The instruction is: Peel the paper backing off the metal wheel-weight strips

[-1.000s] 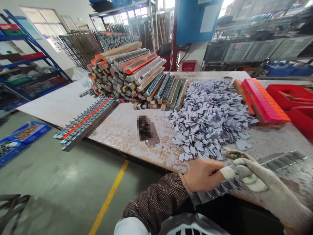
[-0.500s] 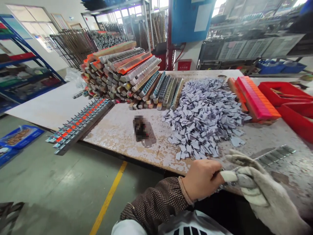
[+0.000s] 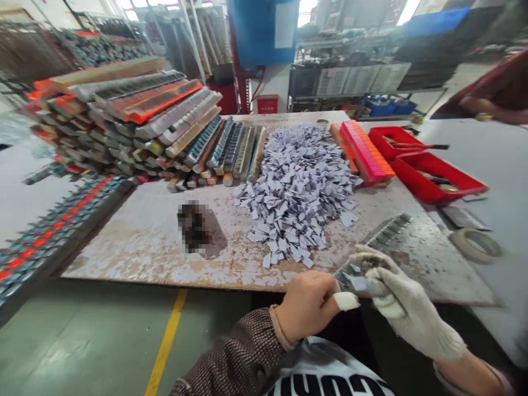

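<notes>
Left hand (image 3: 305, 305) grips strip (image 3: 390, 231) at table edge (image 3: 144, 275); right hand (image 3: 406, 302) touches it.

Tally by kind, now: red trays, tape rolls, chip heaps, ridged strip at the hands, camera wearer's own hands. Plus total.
Red open plastic trays: 2
Beige ring-shaped tape roll: 1
Heap of flat light-grey chips: 1
Grey ridged strip: 1
Wearer's hands, bare left hand and white-gloved right hand: 2
Total: 7

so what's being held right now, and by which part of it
The ridged strip: the left hand seems to grip its nearer part. The gloved right hand is at a small pale piece; whether it's pinched can't be told.
</notes>
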The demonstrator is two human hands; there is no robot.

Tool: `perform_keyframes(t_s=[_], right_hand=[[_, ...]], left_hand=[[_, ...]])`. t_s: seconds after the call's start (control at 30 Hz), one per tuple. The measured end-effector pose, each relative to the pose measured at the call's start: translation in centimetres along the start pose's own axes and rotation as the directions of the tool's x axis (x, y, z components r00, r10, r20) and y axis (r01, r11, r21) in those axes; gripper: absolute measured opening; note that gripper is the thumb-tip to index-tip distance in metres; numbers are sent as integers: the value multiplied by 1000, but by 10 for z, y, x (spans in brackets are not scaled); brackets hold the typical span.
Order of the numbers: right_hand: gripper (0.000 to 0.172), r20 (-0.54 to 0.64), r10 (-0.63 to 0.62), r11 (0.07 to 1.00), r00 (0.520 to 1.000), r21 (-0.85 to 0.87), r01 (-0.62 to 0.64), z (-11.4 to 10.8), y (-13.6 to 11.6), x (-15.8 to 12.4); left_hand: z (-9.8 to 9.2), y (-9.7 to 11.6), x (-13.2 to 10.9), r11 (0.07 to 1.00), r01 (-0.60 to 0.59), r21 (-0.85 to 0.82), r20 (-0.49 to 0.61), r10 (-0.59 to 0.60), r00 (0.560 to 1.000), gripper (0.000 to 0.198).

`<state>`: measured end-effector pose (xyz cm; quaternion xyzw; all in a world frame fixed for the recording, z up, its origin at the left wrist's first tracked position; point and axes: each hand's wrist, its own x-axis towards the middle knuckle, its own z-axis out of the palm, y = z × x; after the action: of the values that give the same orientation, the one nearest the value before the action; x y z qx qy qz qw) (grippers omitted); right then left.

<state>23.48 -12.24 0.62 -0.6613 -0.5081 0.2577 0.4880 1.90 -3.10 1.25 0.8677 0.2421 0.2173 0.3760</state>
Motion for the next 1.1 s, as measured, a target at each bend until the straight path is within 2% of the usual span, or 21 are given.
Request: perform_keyframes(t_s=[0.03,0.1,0.2,0.23,0.3,0.37,0.43,0.53,0.63,0.77,0.87,1.0,1.1], right_hand=[[25,-29,-17,999,999,-48,16,-8,3,6],[24,-81,-71,987,994,-150,58,-22,14,17],[20,-117,-237,914,964,-364,180,-29,30,27],[16,-88,-316,854,945,-459,243,-29,34,29],[9,30,-463,677,886,-633,376,-27,37,31],[4,152,-544,504,825,-728,466,-26,36,34],[5,237,-565,404,791,-756,515,-28,32,39],[5,310,-535,387,786,-737,554,-33,28,48],[9,351,-481,422,803,-710,563,-37,33,53],[15,336,-421,486,843,-701,522,-38,43,49],[14,316,-408,510,856,-700,501,-35,40,46],[8,356,-430,427,830,-729,534,-30,22,50],[13,425,-390,369,817,-740,562,-31,11,59]], left_hand=[[-3,-1,-1,1000,18,19,-3,-18,1000,27],[-8,-4,-4,997,37,65,-4,-37,999,35],[-7,-9,-9,992,37,119,95,-48,994,46],[-5,-10,-10,991,40,125,140,-58,989,49],[-1,-12,-11,990,63,126,192,-86,978,52],[2,-12,-10,989,90,119,206,-114,972,52],[3,-12,-10,989,107,105,208,-127,970,51],[2,-12,-9,990,118,82,217,-133,967,49],[3,-11,-8,990,131,51,219,-139,966,50],[6,-14,-6,989,147,18,209,-147,967,50],[8,-17,-6,990,141,6,199,-140,970,49],[8,-19,-7,993,117,12,202,-117,972,50],[8,-20,-7,995,102,14,214,-103,971,51]])
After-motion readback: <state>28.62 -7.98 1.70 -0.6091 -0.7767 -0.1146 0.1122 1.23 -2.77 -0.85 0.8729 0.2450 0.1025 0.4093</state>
